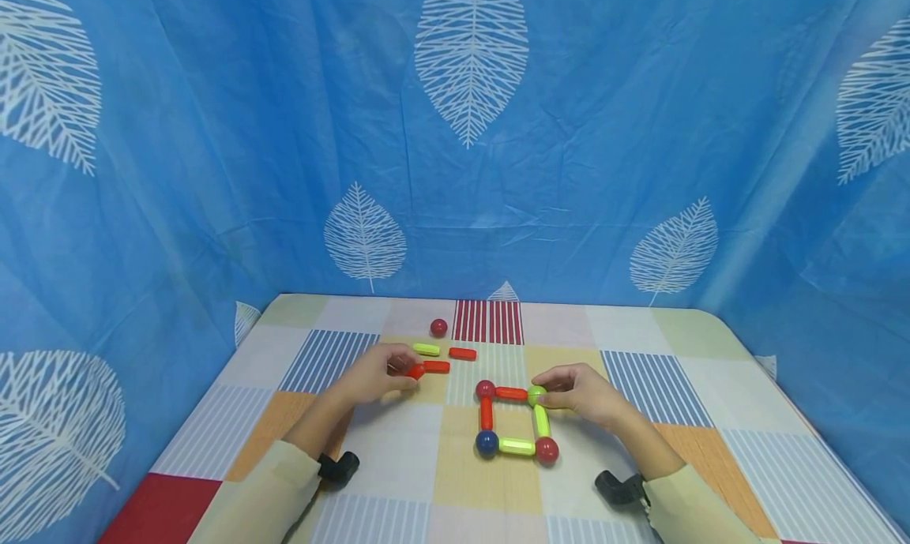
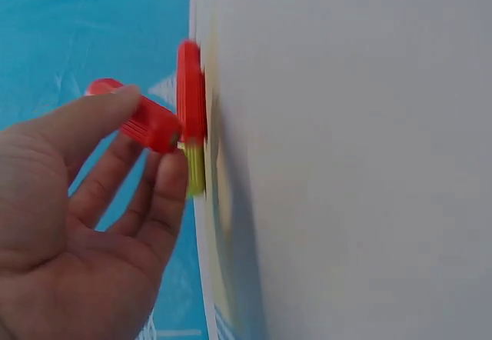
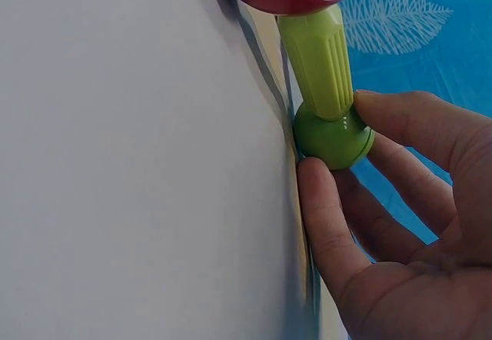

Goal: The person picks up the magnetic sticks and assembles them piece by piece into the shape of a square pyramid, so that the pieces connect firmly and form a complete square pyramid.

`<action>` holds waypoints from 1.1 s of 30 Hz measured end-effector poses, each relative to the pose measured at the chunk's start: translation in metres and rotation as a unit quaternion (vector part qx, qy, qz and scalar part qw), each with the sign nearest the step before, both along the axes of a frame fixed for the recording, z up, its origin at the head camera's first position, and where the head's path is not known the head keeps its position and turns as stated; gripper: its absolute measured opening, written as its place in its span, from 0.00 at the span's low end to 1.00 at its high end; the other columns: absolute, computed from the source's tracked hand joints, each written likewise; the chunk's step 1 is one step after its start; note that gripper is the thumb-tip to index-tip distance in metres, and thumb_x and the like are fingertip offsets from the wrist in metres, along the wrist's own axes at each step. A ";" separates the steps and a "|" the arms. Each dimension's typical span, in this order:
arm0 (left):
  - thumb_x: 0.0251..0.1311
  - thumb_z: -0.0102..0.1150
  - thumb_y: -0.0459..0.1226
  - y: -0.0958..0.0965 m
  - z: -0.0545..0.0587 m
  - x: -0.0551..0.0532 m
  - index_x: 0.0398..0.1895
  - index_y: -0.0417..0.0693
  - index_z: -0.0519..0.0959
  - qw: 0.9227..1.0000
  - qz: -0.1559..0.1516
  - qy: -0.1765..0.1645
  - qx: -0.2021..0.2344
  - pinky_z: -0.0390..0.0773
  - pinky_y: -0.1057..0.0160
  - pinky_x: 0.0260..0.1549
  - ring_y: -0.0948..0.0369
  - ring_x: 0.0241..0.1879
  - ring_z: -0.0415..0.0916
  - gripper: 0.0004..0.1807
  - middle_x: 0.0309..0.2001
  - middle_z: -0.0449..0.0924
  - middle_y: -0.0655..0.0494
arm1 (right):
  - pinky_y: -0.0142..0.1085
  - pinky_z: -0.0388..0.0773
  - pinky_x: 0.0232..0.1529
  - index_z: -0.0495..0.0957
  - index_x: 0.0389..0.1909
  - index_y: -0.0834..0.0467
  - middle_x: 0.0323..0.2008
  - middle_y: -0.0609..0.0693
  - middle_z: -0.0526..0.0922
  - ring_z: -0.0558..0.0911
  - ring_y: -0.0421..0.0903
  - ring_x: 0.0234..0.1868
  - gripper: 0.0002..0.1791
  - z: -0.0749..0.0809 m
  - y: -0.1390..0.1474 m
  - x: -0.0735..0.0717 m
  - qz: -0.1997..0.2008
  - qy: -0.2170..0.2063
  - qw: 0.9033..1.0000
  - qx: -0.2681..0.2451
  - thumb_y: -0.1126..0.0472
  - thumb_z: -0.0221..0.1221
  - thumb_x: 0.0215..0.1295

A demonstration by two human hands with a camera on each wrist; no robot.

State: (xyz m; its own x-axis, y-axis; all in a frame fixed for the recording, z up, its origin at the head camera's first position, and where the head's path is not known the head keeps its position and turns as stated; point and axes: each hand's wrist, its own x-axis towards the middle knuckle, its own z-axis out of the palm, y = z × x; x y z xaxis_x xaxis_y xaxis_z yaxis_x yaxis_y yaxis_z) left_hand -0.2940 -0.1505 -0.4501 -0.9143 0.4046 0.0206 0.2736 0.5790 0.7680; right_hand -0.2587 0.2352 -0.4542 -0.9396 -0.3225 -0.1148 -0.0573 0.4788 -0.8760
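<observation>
My left hand (image 1: 377,377) pinches a short red rod (image 2: 150,125) between thumb and fingertips, just above the table. Thumb and finger of my right hand (image 1: 581,394) grip a green ball (image 1: 536,395), the far right corner of a square of rods and balls lying on the cloth. Its far left corner is a red ball (image 1: 486,389), its near left a blue ball (image 1: 486,444), its near right another red ball (image 1: 547,451). Two red rods (image 1: 486,414) form the left and far sides; yellow-green rods (image 1: 517,447) form the near and right sides.
Beyond my left hand lie a loose red rod (image 1: 437,366), another red rod (image 1: 463,354) and a yellow-green rod (image 1: 426,349). Farther back sits a single red ball (image 1: 438,328). Blue leaf-patterned curtains (image 1: 569,173) surround the table with its patchwork cloth (image 1: 483,485).
</observation>
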 end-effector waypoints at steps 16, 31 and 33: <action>0.58 0.74 0.34 0.040 0.003 0.024 0.47 0.53 0.83 0.990 -0.082 -0.026 0.110 0.85 0.64 0.50 0.60 0.46 0.82 0.15 0.43 0.86 0.57 | 0.35 0.82 0.46 0.86 0.52 0.57 0.50 0.52 0.87 0.82 0.47 0.48 0.19 -0.001 0.000 -0.004 -0.014 -0.006 1.000 0.024 0.58 0.72 0.60; 0.56 0.74 0.32 0.077 0.006 0.049 0.44 0.51 0.82 0.979 -0.129 -0.044 0.148 0.85 0.68 0.45 0.64 0.42 0.84 0.15 0.41 0.86 0.56 | 0.35 0.82 0.45 0.86 0.52 0.58 0.50 0.53 0.87 0.82 0.47 0.48 0.20 -0.002 0.002 -0.004 -0.008 -0.006 1.000 0.018 0.58 0.72 0.60; 0.56 0.75 0.32 0.081 0.005 0.051 0.43 0.53 0.82 0.979 -0.131 -0.048 0.146 0.85 0.68 0.45 0.63 0.42 0.83 0.15 0.41 0.86 0.58 | 0.35 0.82 0.45 0.85 0.53 0.58 0.50 0.53 0.87 0.82 0.47 0.48 0.20 -0.002 0.002 -0.004 -0.005 -0.004 1.000 0.017 0.58 0.72 0.61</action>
State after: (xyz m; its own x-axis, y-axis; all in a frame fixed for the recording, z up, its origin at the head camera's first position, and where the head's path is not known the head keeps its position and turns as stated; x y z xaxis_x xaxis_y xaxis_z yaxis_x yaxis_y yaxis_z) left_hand -0.2429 -0.0690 -0.4447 -0.7836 0.6147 0.0898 0.3023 0.2510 0.9196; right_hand -0.2625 0.2370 -0.4559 -0.9418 -0.3086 -0.1337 -0.0447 0.5090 -0.8596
